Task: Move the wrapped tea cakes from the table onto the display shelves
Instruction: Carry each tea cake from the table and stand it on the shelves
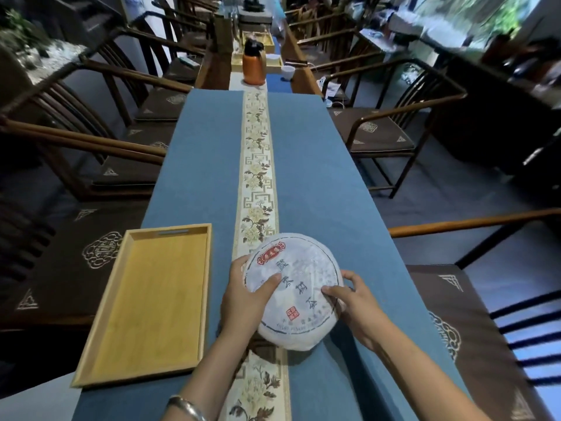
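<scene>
A round tea cake in white paper with blue characters and red seals is held just above the blue-clothed table, over the floral centre strip. My left hand grips its left edge, thumb on top. On the right edge, my right hand holds it with fingers curled over the rim. The cake tilts slightly toward me. No display shelves are in view.
A shallow wooden tray lies on the table to the left of the cake. At the far end stand an orange thermos and a white cup. Dark wooden chairs with cushions line both sides.
</scene>
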`<state>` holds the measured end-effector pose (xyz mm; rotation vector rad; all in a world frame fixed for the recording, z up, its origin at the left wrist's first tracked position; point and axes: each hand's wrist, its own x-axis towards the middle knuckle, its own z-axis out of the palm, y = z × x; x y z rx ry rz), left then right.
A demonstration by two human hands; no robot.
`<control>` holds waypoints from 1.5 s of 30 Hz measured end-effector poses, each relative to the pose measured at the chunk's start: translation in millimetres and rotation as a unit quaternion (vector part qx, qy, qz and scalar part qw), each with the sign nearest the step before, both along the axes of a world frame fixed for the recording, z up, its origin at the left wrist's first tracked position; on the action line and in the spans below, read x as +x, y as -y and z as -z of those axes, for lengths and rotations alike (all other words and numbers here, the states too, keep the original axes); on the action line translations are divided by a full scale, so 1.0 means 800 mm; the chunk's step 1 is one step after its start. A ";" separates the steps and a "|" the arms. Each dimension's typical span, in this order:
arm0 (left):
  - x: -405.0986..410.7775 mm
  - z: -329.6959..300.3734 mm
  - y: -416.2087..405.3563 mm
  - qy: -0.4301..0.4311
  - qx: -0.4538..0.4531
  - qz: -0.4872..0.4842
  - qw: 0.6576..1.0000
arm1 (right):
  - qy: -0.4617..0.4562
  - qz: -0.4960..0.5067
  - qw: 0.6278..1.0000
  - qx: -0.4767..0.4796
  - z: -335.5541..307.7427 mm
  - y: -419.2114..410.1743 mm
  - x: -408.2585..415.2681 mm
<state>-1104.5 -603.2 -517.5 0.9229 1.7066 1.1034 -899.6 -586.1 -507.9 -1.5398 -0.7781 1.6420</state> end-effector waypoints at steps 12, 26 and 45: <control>0.146 -0.208 0.081 0.130 0.113 0.230 0.958 | -0.109 0.149 0.970 0.158 -0.186 0.190 0.153; 0.499 -0.403 0.344 0.202 0.218 0.494 0.817 | 0.038 0.468 0.792 0.389 -0.395 0.533 0.418; 0.821 -0.522 0.768 0.436 0.123 0.746 0.488 | 0.223 0.688 0.581 0.374 -0.529 1.025 0.538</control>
